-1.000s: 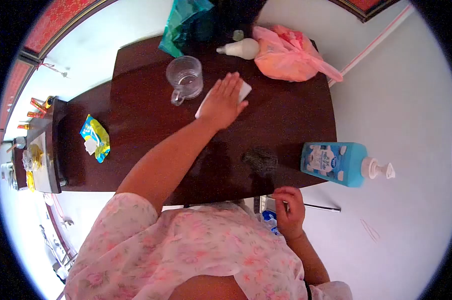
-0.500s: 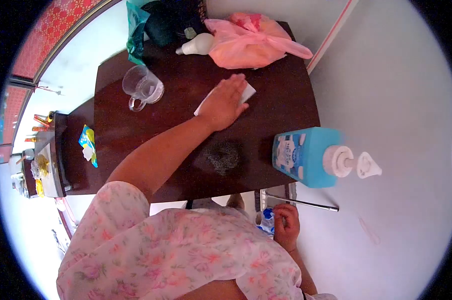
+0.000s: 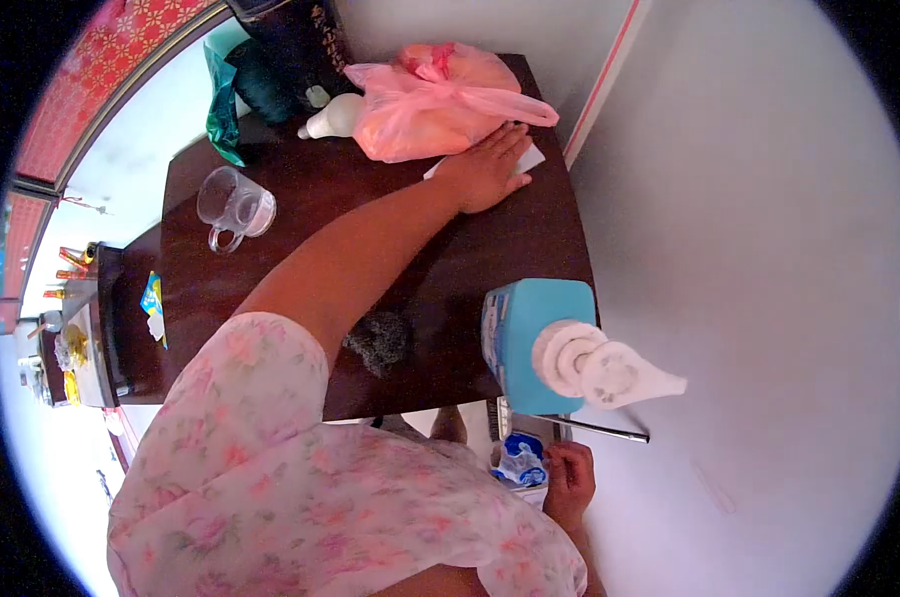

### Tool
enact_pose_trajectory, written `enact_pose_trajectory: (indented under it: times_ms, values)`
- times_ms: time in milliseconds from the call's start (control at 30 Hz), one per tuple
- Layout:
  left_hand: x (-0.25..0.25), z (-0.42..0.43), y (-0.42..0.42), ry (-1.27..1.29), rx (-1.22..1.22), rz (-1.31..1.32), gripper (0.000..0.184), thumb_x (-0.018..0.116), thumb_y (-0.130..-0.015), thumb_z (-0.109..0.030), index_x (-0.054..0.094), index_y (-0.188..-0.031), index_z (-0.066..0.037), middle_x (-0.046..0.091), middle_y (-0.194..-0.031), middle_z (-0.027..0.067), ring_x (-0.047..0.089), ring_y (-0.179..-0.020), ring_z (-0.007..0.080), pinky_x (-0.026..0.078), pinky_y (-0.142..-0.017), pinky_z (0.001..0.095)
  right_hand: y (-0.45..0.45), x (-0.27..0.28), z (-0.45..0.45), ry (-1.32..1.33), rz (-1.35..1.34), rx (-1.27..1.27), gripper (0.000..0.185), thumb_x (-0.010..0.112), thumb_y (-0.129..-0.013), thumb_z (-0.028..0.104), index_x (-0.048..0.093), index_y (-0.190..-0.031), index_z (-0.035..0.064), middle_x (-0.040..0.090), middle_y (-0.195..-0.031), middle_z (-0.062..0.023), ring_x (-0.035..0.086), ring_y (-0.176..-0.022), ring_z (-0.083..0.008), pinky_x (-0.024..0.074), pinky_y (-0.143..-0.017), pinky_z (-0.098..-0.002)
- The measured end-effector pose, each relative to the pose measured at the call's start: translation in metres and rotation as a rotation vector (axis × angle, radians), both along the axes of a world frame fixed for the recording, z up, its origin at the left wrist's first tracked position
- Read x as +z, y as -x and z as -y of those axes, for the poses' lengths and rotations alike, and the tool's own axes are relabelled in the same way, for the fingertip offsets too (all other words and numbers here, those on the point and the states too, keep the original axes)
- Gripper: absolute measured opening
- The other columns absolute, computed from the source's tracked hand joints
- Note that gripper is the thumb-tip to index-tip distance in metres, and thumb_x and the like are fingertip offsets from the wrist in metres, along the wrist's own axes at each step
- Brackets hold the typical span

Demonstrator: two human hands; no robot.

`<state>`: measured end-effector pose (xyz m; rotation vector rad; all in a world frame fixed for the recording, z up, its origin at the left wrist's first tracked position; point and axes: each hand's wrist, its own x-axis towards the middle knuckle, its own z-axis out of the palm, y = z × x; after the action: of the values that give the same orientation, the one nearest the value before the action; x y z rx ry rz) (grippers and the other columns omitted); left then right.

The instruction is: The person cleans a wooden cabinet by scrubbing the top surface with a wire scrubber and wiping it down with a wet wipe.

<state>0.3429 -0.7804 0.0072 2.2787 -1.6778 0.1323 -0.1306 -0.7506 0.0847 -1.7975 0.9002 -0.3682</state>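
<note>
My left hand (image 3: 488, 171) lies flat, fingers stretched out, on a white folded tissue (image 3: 536, 159) against the dark table. Its fingertips reach the edge of a pink plastic bag (image 3: 410, 109). My right hand (image 3: 569, 480) hangs low beside the table with its fingers curled. Nothing shows in those fingers, and the palm is hidden. Close to it is a blue-and-white plastic package (image 3: 522, 463). A blue pump bottle (image 3: 540, 343) with a white pump head stands at the table's right front. A clear glass mug (image 3: 236, 207) stands on the left side.
A white light bulb (image 3: 333, 117) lies beside the pink bag. Behind it are a dark bag (image 3: 296, 50) and a green plastic bag (image 3: 223, 109). A dark patch (image 3: 378, 343) marks the tabletop (image 3: 440, 269) near the front. The wall (image 3: 748, 249) borders the right side.
My left hand has slid the tissue away from me and toward the right, up to the pink bag. The camera view has shifted, and my right hand stays low.
</note>
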Motion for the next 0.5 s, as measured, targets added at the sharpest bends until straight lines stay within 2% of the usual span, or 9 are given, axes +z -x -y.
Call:
enact_pose_trajectory:
  times_ms: [100, 233, 300, 333, 367, 433, 467, 500]
  values:
    - [-0.005, 0.03, -0.012, 0.06, 0.025, 0.032, 0.064, 0.045, -0.099, -0.04, 0.033, -0.144, 0.003, 0.027, -0.154, 0.0208, 0.025, -0.144, 0.034, 0.017, -0.119, 0.0434, 0.011, -0.001, 0.003, -0.057, 0.007, -0.059, 0.009, 0.058, -0.085, -0.004, 0.063, -0.089, 0.003, 0.064, -0.095, -0.0126, 0.061, -0.09, -0.0248, 0.0494, -0.082, -0.0346]
    - [0.0, 0.056, -0.02, 0.07, 0.066, -0.097, 0.061, 0.051, -0.096, -0.038, 0.039, -0.14, 0.002, 0.033, -0.151, 0.0223, 0.028, -0.141, 0.0361, 0.02, -0.117, 0.0466, 0.024, -0.004, 0.006, -0.045, 0.012, -0.079, 0.009, 0.056, -0.088, -0.003, 0.062, -0.09, 0.0024, 0.063, -0.093, -0.0115, 0.06, -0.086, -0.0231, 0.0503, -0.077, -0.0339]
    - [-0.001, 0.051, -0.014, 0.163, 0.026, 0.039, 0.061, 0.055, -0.094, -0.036, 0.04, -0.139, 0.002, 0.035, -0.15, 0.0222, 0.03, -0.141, 0.0356, 0.023, -0.116, 0.0472, 0.026, -0.001, 0.004, -0.077, -0.003, -0.098, 0.005, 0.056, -0.09, -0.002, 0.06, -0.091, 0.0017, 0.06, -0.094, -0.0108, 0.059, -0.083, -0.0195, 0.0491, -0.074, -0.0303]
    - [0.008, 0.05, -0.013, -0.003, 0.008, -0.034, 0.062, 0.051, -0.096, -0.038, 0.037, -0.142, 0.001, 0.033, -0.151, 0.0207, 0.029, -0.142, 0.0342, 0.023, -0.117, 0.0463, 0.022, -0.001, 0.006, -0.1, 0.007, -0.115, 0.002, 0.055, -0.093, 0.0, 0.057, -0.092, 0.001, 0.057, -0.096, -0.0101, 0.057, -0.08, -0.016, 0.0479, -0.071, -0.0266]
    - [0.012, 0.042, -0.004, -0.002, 0.012, -0.03, 0.062, 0.051, -0.096, -0.038, 0.037, -0.142, 0.001, 0.033, -0.151, 0.0207, 0.029, -0.142, 0.0342, 0.023, -0.117, 0.0463, 0.02, -0.001, 0.008, -0.099, 0.011, -0.11, 0.002, 0.055, -0.093, 0.0, 0.057, -0.092, 0.001, 0.057, -0.096, -0.0101, 0.057, -0.08, -0.016, 0.0479, -0.071, -0.0266]
    - [0.022, 0.024, 0.017, -0.056, -0.19, -0.053, 0.061, 0.048, -0.098, -0.038, 0.034, -0.145, -0.001, 0.031, -0.153, 0.0191, 0.027, -0.143, 0.0331, 0.022, -0.117, 0.0467, 0.018, -0.002, 0.014, 0.005, 0.035, -0.042, 0.002, 0.056, -0.093, 0.0, 0.057, -0.093, 0.0012, 0.057, -0.097, -0.0092, 0.056, -0.08, -0.0155, 0.0468, -0.071, -0.0266]
    - [0.01, 0.018, 0.026, -0.04, -0.26, -0.003, 0.06, 0.046, -0.099, -0.037, 0.032, -0.146, -0.003, 0.029, -0.154, 0.0169, 0.025, -0.144, 0.0321, 0.021, -0.117, 0.0473, 0.013, -0.003, 0.016, -0.011, 0.079, -0.033, 0.003, 0.055, -0.093, 0.0, 0.057, -0.094, 0.0008, 0.058, -0.097, -0.009, 0.055, -0.081, -0.0157, 0.0465, -0.071, -0.0272]
    - [0.012, 0.006, 0.036, -0.037, -0.256, 0.001, 0.06, 0.046, -0.099, -0.037, 0.032, -0.146, -0.003, 0.029, -0.154, 0.0169, 0.025, -0.144, 0.0321, 0.021, -0.117, 0.0473, 0.005, 0.001, 0.018, -0.008, 0.081, -0.029, 0.003, 0.055, -0.093, 0.0, 0.057, -0.094, 0.0008, 0.058, -0.097, -0.009, 0.055, -0.081, -0.0157, 0.0465, -0.071, -0.0272]
